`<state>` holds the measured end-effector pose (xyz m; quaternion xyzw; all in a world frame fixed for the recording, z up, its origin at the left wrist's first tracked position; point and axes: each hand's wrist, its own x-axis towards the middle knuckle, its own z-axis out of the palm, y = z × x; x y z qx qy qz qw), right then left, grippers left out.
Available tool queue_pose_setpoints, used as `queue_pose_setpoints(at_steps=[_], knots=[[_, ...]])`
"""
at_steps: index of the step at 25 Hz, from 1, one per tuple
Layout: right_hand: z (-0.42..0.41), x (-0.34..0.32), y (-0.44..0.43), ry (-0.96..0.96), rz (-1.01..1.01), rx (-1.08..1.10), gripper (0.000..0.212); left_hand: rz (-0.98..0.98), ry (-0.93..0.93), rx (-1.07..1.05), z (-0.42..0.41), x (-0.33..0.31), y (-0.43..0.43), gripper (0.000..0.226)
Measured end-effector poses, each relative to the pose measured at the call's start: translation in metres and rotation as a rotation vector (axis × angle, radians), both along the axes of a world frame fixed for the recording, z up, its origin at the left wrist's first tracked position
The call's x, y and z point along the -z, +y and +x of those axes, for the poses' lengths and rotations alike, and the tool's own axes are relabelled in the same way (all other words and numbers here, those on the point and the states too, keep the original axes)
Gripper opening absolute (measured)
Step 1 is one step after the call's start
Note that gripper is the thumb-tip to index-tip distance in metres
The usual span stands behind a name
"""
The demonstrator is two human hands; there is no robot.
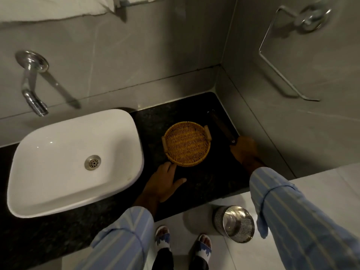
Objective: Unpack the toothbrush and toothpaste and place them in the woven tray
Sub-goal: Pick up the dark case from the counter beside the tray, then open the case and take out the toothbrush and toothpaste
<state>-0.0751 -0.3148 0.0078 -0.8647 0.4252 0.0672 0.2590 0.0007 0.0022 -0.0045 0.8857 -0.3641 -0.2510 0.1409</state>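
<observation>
A round woven tray (186, 145) with two small handles sits empty on the black granite counter (204, 184). A long dark narrow package (221, 126) lies to the tray's right, slanting away toward the back wall. My right hand (245, 151) is closed around the near end of this package. My left hand (165, 181) rests flat on the counter with fingers spread, its fingertips touching the tray's near-left rim. What the package contains is hidden.
A white basin (58, 172) stands left of the tray under a chrome wall tap (33, 90). Grey tiled walls close the counter at the back and right, with a chrome towel ring (288, 55). A steel bin (234, 223) stands on the floor by my feet.
</observation>
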Motion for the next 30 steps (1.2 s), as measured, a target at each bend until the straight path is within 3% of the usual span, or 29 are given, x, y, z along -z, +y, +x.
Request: queue_pose_setpoints(at_steps=[4, 7, 10, 12, 15, 25, 27, 30], knots=[[0.001, -0.050, 0.003, -0.104, 0.036, -0.041, 0.028, -0.255, 0.079, -0.040, 0.045, -0.072, -0.031, 0.062], [0.003, -0.089, 0.009, -0.213, -0.006, -0.089, 0.028, -0.353, -0.023, -0.155, 0.078, -0.124, -0.060, 0.066], [0.003, -0.129, 0.009, -0.298, -0.075, -0.152, 0.035, -0.487, -0.011, -0.252, 0.101, -0.178, -0.084, 0.067], [0.001, -0.149, 0.006, -0.342, -0.081, -0.190, 0.037, -0.571, 0.074, -0.319, 0.115, -0.209, -0.094, 0.055], [-0.001, -0.177, 0.003, -0.355, -0.073, -0.214, 0.035, -0.775, 0.368, -0.373, 0.125, -0.248, -0.102, 0.022], [-0.006, -0.255, 0.000, -0.485, -0.271, -0.264, 0.033, -0.859, 0.783, -0.260, 0.113, -0.339, -0.096, 0.024], [-0.007, -0.265, 0.000, -0.501, -0.296, -0.279, 0.033, -0.878, 0.798, -0.244, 0.112, -0.346, -0.094, 0.026], [-0.008, -0.272, 0.003, -0.513, -0.313, -0.311, 0.034, -0.813, 0.664, -0.217, 0.115, -0.350, -0.095, 0.028]])
